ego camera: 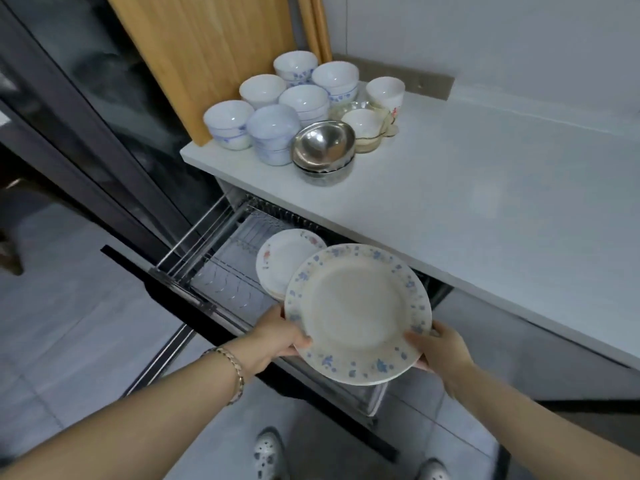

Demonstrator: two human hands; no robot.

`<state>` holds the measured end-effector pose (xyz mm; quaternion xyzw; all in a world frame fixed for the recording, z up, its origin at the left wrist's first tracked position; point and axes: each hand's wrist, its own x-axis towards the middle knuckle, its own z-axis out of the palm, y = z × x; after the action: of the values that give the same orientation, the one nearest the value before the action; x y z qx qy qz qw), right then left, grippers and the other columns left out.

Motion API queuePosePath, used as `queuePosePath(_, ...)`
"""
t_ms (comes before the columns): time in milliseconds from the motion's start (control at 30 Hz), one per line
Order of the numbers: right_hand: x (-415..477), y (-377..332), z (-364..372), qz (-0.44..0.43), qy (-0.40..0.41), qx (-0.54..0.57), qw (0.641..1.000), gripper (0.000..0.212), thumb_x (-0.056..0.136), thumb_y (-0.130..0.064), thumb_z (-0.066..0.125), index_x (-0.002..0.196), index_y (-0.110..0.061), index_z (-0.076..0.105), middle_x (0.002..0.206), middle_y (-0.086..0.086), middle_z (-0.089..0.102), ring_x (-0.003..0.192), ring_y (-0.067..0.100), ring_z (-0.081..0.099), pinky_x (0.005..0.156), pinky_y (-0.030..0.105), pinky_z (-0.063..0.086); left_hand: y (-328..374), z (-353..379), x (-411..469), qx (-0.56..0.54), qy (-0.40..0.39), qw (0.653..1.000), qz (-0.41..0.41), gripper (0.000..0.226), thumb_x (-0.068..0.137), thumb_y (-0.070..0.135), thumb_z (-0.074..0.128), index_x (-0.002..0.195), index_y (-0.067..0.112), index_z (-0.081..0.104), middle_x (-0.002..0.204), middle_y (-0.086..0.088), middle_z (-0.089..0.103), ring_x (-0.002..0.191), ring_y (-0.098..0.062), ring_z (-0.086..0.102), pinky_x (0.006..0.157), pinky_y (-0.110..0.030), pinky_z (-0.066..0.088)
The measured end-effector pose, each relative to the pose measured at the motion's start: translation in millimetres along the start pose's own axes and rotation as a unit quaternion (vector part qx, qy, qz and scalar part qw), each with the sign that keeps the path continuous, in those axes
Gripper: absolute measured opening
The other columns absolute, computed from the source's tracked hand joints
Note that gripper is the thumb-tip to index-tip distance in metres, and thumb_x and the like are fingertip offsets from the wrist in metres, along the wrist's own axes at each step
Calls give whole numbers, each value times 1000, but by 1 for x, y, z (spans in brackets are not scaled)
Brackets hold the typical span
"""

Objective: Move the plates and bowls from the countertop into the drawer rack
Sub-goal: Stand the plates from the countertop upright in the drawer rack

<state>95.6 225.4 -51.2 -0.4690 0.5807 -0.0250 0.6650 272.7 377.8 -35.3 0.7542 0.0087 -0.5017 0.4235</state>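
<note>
Only the head view to go on, so here's what it shows.

Progress: roughly early-to-mid, I'd say. A few smaller plates (282, 258) already stand on edge in the drawer rack (221, 282), leaning against each other. No plates show on the counter (485, 188), but all the bowls are up there in the back corner: stacks of white bowls (273, 133) with blue print, nested steel bowls (323, 143), a glass bowl (363, 129) with a small white one in it, and a cup (385, 91) behind. So the plates look nearly done and the bowls aren't started.

The big blue-flowered plate (358, 313) is in the air over the front of the open drawer, just in front of the racked plates and overlapping them from this angle. The left hand (277, 336) has its grip closed on the left rim, thumb on top. The right hand (438, 349) pinches the lower right rim the same way. It could be two plates stacked; the bottom edge looks doubled, but I can't be sure.

Orientation: it's round, so there's no real long axis. The eating face tilts up and back toward the person, with the top edge leaning toward the rack. My guess is it needs tipping more upright to slot in beside the others.
</note>
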Motion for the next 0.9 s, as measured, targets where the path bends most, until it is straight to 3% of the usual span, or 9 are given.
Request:
queuePosePath(67,3,8,44,11,13,14,1000,23,88,2,57,110,-3,56,91,11,63,91,31,60,86,40,51,-5,-39,17,17,2,1000,-7,47,78,-18,60,115,8,48,108,-11,60,104,-26,59,90,-40,53)
queuePosePath(200,16,21,121,50,36,54,997,36,89,1,56,125,3,53,119,23,61,98,34,61,85,40,52,-5,-102,55,53,13,998,-16,47,77,-19,60,115,6,48,110,-13,62,98,-24,57,80,-36,54)
queuePosePath(367,46,32,182,55,70,53,995,20,87,-1,58,107,-2,58,98,18,62,67,22,58,44,18,49,1,-153,110,116,3,992,-42,42,75,-17,63,108,5,49,120,-16,60,107,-29,59,87,-42,56)
queuePosePath(500,89,30,216,73,84,61,992,31,84,-2,62,115,-4,59,97,15,61,87,31,61,78,41,55,2,-170,163,168,-9,983,-77,33,76,-14,64,102,5,58,115,-11,63,111,-29,59,88,-41,56)
queuePosePath(567,112,25,230,82,89,67,990,38,85,-3,60,123,-7,56,99,15,61,91,33,62,83,44,54,3,-174,193,203,-6,976,-80,27,75,-11,67,93,8,62,109,-10,65,110,-28,60,88,-40,55)
queuePosePath(633,140,20,242,77,108,58,989,41,85,-5,60,125,-10,56,101,20,65,99,40,63,90,52,52,5,-178,228,255,1,965,-70,33,72,-4,72,103,5,66,109,-9,69,108,-26,63,91,-39,55)
queuePosePath(767,198,15,265,89,139,48,985,34,85,-9,59,119,-13,61,95,18,65,99,43,63,89,58,51,11,-184,301,321,-8,945,-58,43,69,6,78,110,8,66,113,-6,70,106,-23,64,95,-35,52)
queuePosePath(833,226,12,275,94,162,50,981,29,84,-9,60,113,-14,63,97,27,64,98,46,62,86,60,52,14,-183,337,348,-8,937,-44,48,68,10,79,113,9,63,114,-6,68,108,-23,63,96,-36,52)
queuePosePath(900,250,12,283,101,188,53,976,34,84,-9,59,118,-12,62,93,25,65,88,44,64,84,56,55,18,-180,368,369,-3,929,-33,51,67,10,80,115,9,60,115,-6,67,109,-23,63,96,-36,52)
